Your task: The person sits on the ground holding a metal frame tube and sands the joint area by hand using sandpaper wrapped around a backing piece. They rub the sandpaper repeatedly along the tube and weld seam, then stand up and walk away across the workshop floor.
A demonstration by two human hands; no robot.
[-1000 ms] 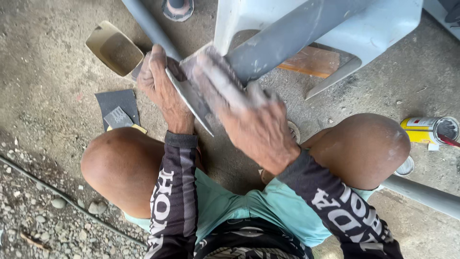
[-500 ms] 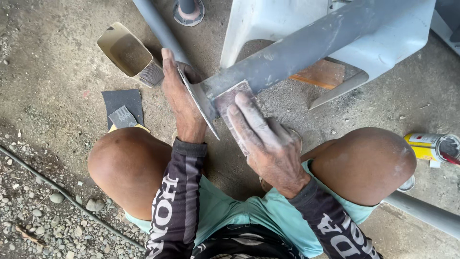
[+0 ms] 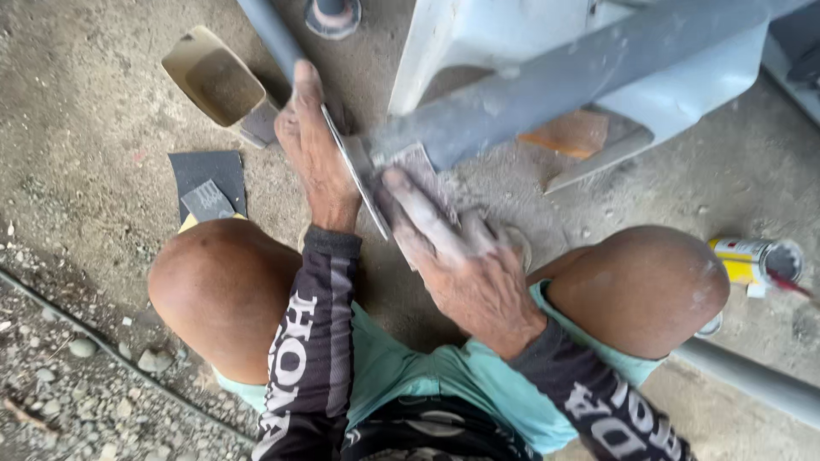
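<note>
A grey primed body panel (image 3: 547, 94) is seen from above, its narrow lower end reaching down between the knees of a squatting person. That panel serves as the landmark here.

At the panel's lower tip, the left hand (image 3: 316, 154) is laid flat along the thin edge, fingers extended, steadying it from the left side. Just right of that edge, a small sheet of sandpaper (image 3: 418, 166) is pressed against the grey surface under the straight fingers of the right hand (image 3: 457, 256); nothing is gripped in a fist, the paper being held down by flat fingers.

The step in hand is judged to be hand-sanding of the panel's tip. The next stroke would call for even pressure and the edge kept braced.

Left of the panel, one beige scoop-shaped tub (image 3: 213, 81) lies on the concrete, and below it one dark sandpaper sheet (image 3: 205, 175) with one smaller grey scrap (image 3: 207, 203) on top. Right of the panel, one yellow can (image 3: 756, 260) lies on its side. Under the panel, one orange-brown block (image 3: 568, 135) is seen.
</note>
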